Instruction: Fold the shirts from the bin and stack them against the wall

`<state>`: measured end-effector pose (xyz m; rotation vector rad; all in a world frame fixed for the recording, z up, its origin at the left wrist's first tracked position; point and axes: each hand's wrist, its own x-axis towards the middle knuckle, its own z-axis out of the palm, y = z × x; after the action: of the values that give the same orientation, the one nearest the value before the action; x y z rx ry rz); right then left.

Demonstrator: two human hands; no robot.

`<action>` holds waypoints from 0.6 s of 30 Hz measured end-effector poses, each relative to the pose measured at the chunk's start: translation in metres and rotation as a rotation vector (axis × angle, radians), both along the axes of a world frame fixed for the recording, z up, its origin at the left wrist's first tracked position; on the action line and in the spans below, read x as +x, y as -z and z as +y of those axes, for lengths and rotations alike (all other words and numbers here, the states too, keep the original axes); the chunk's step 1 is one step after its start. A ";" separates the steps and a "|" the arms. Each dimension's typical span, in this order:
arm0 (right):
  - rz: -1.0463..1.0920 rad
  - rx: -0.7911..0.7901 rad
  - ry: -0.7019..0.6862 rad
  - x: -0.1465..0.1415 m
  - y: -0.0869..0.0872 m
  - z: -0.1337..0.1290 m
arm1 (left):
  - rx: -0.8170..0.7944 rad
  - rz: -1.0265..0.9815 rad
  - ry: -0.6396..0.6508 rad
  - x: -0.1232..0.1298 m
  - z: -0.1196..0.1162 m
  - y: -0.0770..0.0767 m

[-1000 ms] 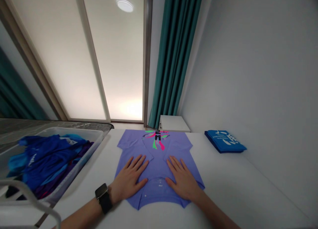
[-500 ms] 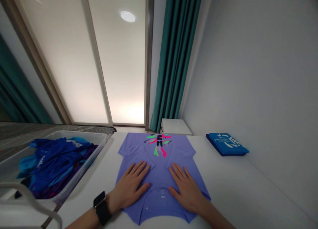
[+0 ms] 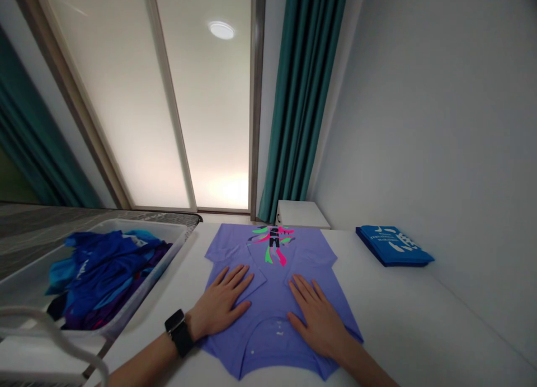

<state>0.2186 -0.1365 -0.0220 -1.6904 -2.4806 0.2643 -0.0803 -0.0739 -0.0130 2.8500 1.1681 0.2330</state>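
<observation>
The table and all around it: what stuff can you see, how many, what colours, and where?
shirt: 1, purple, bright print, flat on table
folded cloth: 1, blue, table's right
table: 1, white, in front
bin: 1, whitish, left
clothes pile: can't count, blues and purple, in bin
curved tube: 1, pale, bottom left
patterned surface: 1, grey, behind bin
cabinet: 1, white, behind table
curtains: 2, teal, beside panels
panels: 2, cream, back
round light: 1, white, on panel
wall: 1, grey, right
watch: 1, black, left wrist
left hand, right hand: 2, on shirt
</observation>
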 end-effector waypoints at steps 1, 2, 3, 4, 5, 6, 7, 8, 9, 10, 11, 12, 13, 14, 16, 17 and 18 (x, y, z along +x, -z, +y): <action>0.001 0.001 -0.001 -0.001 0.001 0.000 | -0.001 0.001 0.000 -0.002 0.000 0.000; 0.003 0.003 0.000 -0.002 0.001 0.000 | -0.002 0.001 0.001 -0.004 -0.001 0.000; 0.005 0.004 0.000 -0.004 0.001 -0.001 | -0.001 -0.001 0.003 -0.007 -0.001 0.000; 0.008 0.006 -0.002 -0.006 0.001 -0.001 | 0.002 -0.004 0.004 -0.010 -0.002 0.000; 0.010 0.007 -0.006 -0.009 0.001 -0.001 | 0.005 -0.005 0.005 -0.013 -0.004 -0.001; 0.012 0.007 -0.010 -0.012 0.001 -0.001 | 0.007 -0.004 0.003 -0.016 -0.006 -0.001; 0.013 0.004 -0.014 -0.014 0.000 -0.001 | 0.009 -0.001 -0.001 -0.019 -0.008 -0.001; 0.015 0.000 -0.018 -0.016 0.000 -0.001 | 0.012 0.001 -0.008 -0.021 -0.010 -0.001; 0.016 -0.004 -0.019 -0.018 -0.001 -0.002 | 0.015 0.002 -0.013 -0.023 -0.011 -0.001; 0.017 -0.009 -0.018 -0.019 -0.001 -0.003 | 0.021 0.002 -0.017 -0.024 -0.013 0.000; 0.016 -0.016 -0.019 -0.019 -0.002 -0.004 | 0.027 0.002 -0.018 -0.024 -0.015 -0.001; 0.014 -0.022 -0.019 -0.019 -0.003 -0.006 | 0.032 0.002 -0.016 -0.024 -0.016 -0.001; 0.012 -0.027 -0.017 -0.018 -0.003 -0.008 | 0.035 0.005 -0.013 -0.024 -0.017 -0.001; 0.011 -0.032 -0.013 -0.018 -0.003 -0.011 | 0.034 0.010 -0.008 -0.024 -0.018 -0.001; 0.014 -0.039 0.000 -0.019 -0.003 -0.018 | 0.022 0.031 0.000 -0.025 -0.020 -0.003; 0.018 -0.042 0.012 -0.019 -0.003 -0.022 | 0.011 0.044 0.003 -0.025 -0.022 -0.003; 0.023 -0.044 0.025 -0.020 -0.003 -0.025 | 0.000 0.056 0.004 -0.026 -0.023 -0.004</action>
<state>0.1985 -0.1616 -0.0192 -1.7236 -2.4532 0.3371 -0.1059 -0.0972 -0.0091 2.8767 1.1711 0.1544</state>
